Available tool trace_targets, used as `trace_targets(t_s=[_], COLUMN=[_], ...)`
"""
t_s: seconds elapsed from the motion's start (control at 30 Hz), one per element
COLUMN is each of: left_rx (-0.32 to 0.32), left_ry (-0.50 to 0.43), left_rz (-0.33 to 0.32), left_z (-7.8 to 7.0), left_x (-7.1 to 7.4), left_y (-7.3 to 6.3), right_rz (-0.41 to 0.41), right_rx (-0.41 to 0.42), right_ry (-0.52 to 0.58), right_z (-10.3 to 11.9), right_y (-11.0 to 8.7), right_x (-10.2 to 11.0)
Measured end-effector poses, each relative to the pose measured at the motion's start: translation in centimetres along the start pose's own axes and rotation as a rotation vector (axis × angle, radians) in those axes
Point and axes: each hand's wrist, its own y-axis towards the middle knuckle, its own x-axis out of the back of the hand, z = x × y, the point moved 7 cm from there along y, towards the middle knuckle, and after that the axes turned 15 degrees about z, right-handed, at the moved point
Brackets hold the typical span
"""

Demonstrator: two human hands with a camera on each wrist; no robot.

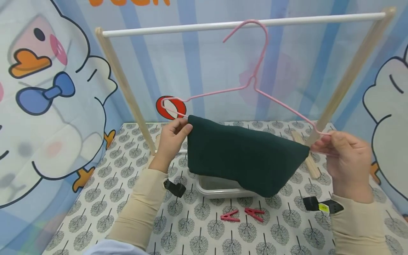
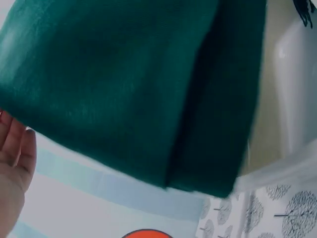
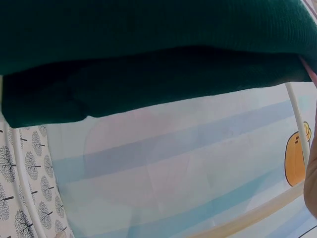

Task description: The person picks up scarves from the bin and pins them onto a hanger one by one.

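Observation:
A dark green cloth [image 1: 239,152] hangs folded over the lower bar of a pink hanger [image 1: 220,92]. The left hand [image 1: 173,136] pinches the cloth's upper left corner at the bar, thumb in front. At the other end, the right hand [image 1: 349,156] grips the hanger's right corner, just beyond the cloth's edge. The hanger's hook overlaps the white rail in the head view; whether they touch I cannot tell. In the left wrist view two layers of the cloth [image 2: 114,89] hang down beside the left hand [image 2: 12,158]. The right wrist view shows the cloth [image 3: 148,84] from below.
A rack with a white rail [image 1: 178,28] and wooden posts [image 1: 124,85] stands behind. Under the cloth sits a white tray [image 1: 220,193], partly hidden. Two red clothespins [image 1: 230,216] lie on the tree-patterned tablecloth [image 1: 200,230] in front of it.

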Motion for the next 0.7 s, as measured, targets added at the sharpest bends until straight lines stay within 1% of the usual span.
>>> trace_targets(t_s=[0.07,0.1,0.23,0.33,0.4,0.43,0.5,0.53,0.6,0.67,0.7], left_rx=[-0.031,-0.047,-0.090,-0.113,-0.114,-0.107,-0.077,-0.061,-0.044,-0.037,-0.052], left_ry=[0.013,0.028,0.070,0.059,0.051,0.040,0.028,0.013,-0.058,-0.130,-0.180], left_rz=[0.010,0.004,-0.066,-0.098,-0.101,-0.092,-0.067,-0.061,-0.078,-0.135,-0.170], left_z=[-0.2,-0.2,-0.5,-0.7,-0.9,-0.9,-0.7,-0.6,-0.5,-0.6,-0.8], left_x=[-0.3,-0.4,0.0,0.3,0.4,0.4,0.6,0.7,1.5,3.0,3.8], left_y=[0.0,0.0,-0.3,-0.3,-0.4,-0.4,-0.4,-0.5,-0.6,-0.6,-0.6], right_rz=[0.014,0.021,0.046,0.049,0.047,0.048,0.050,0.051,0.058,0.065,0.071], right_rx=[-0.005,-0.006,-0.007,-0.005,-0.004,-0.002,-0.002,-0.003,-0.018,-0.031,-0.038], right_ry=[-0.008,-0.008,-0.012,-0.008,-0.006,-0.007,-0.002,-0.012,-0.035,-0.056,-0.064], right_z=[0.0,-0.1,-0.1,0.0,0.1,0.2,0.4,0.5,0.8,1.2,1.4], right_y=[-0.1,-0.2,-0.4,-0.4,-0.5,-0.5,-0.5,-0.5,-0.3,0.2,0.5], right_x=[0.0,0.0,0.0,0.1,0.2,0.3,0.4,0.4,0.4,0.5,0.6])
